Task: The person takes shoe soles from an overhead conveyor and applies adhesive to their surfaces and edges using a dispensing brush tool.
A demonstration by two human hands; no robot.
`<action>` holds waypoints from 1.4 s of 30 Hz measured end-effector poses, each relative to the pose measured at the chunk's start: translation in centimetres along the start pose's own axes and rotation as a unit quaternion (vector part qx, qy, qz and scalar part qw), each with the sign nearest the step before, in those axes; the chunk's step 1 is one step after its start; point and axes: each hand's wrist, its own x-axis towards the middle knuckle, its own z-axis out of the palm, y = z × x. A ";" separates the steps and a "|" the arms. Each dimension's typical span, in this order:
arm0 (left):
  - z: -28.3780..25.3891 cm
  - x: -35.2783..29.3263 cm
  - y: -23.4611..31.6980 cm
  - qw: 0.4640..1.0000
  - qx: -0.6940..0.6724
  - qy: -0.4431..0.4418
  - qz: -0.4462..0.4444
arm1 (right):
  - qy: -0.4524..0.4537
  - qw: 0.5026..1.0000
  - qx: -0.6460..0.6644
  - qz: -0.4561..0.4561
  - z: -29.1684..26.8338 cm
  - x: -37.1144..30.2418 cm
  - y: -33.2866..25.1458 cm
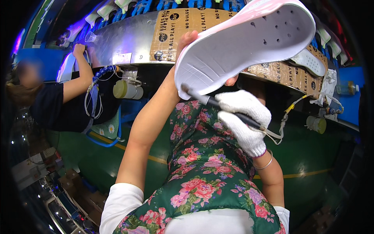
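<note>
A pale shoe sole (230,52) with a pink edge and small round holes is held up above the bench. My left hand (186,41), bare, grips it from behind, with fingertips at the far edge and another at the near edge. My right hand (246,115), in a white knitted glove, is closed round a black-handled brush-like tool (210,101). Its dark tip meets or hovers just over the sole's left end; I cannot tell which. A thin hose (277,136) runs from the handle's back end.
Brown cardboard (183,27) covers part of the metal bench (128,33), with another pale sole (310,63) lying at right. Blue holders (167,4) line the back. A co-worker's arm (80,74) reaches in at left. A clear bottle (346,87) stands at far right.
</note>
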 end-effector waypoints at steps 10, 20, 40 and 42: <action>1.1 0.3 -0.3 0.997 0.016 0.060 0.054 | -0.054 0.998 0.003 0.037 0.2 0.4 0.2; 1.7 -2.3 -4.7 0.976 -0.047 0.192 0.088 | 0.049 0.948 -0.272 -0.156 -6.7 7.1 -0.8; 15.5 26.4 6.5 0.965 0.155 -0.204 0.060 | 0.331 0.910 0.218 0.124 -15.3 -3.5 0.2; 18.7 33.7 7.7 0.972 0.103 0.004 0.210 | 0.316 0.915 0.194 0.157 -14.2 -2.7 1.3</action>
